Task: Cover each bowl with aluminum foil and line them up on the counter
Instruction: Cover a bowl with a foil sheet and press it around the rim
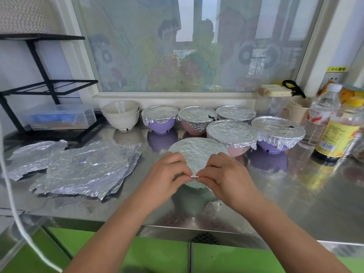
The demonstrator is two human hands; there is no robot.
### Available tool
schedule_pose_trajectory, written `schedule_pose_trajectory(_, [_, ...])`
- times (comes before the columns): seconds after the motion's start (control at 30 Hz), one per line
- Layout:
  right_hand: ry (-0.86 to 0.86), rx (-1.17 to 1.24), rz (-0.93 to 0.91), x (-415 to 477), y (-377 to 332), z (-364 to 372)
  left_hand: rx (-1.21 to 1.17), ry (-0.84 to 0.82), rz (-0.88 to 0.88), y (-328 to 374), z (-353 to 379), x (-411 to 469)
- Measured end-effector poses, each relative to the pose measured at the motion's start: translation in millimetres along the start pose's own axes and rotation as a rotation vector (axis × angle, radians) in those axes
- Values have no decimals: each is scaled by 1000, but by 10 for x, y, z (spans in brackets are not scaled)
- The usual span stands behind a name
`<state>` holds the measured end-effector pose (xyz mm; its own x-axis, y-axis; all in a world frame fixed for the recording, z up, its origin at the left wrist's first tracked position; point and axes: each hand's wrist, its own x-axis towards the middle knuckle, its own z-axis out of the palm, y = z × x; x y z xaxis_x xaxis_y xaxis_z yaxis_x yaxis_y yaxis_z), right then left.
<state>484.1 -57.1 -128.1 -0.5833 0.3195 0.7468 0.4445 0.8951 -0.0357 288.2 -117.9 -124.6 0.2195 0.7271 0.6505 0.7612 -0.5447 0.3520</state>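
head camera, looking down, near counter (295, 194)

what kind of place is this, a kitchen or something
Most likely a kitchen, perhaps a home one: a stainless steel counter under a window, stacked white bowls beside foil-covered bowls, and what looks like a sauce bottle at the right.

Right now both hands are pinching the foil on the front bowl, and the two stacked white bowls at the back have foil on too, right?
Not quite. In the head view the stacked white bowls are bare and uncovered. The rest holds: the left hand and right hand both pinch the foil on the front bowl.
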Motion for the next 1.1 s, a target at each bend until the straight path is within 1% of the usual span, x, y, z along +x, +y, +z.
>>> schedule_pose_trajectory(0.1, [-11,64,-6,-69,68,-59,-67,-7,-29,-89,-36,-20])
schedule_pose_trajectory(0.2, [-5,67,11,-107,150,-109,-100,7,-57,-136,-71,-25])
schedule_pose_trajectory(0.27, [-2,53,7,-101,144,-91,-89,29,-55,-51,-44,-16])
schedule_pose_trajectory(0.4, [4,15,-7,-47,63,-38,-49,13,2,105,95,39])
schedule_pose_trajectory(0.63, [-26,67,20,-83,129,-103,-22,-49,6,-24,-19,57])
schedule_pose_trajectory(0.77, [-40,39,13,-78,167,-107,-34,-46,-11,-93,-89,13])
schedule_pose_trajectory(0.9, [-14,-4,-15,-13,41,-19,50,-55,34,21,17,36])
schedule_pose_trajectory(0.97, [-12,-14,-20,8,-6,-1,53,-51,37,33,49,45])
schedule_pose_trajectory(1.1, [-4,71,-9,-58,54,-48,17,-69,32,-18,-29,36])
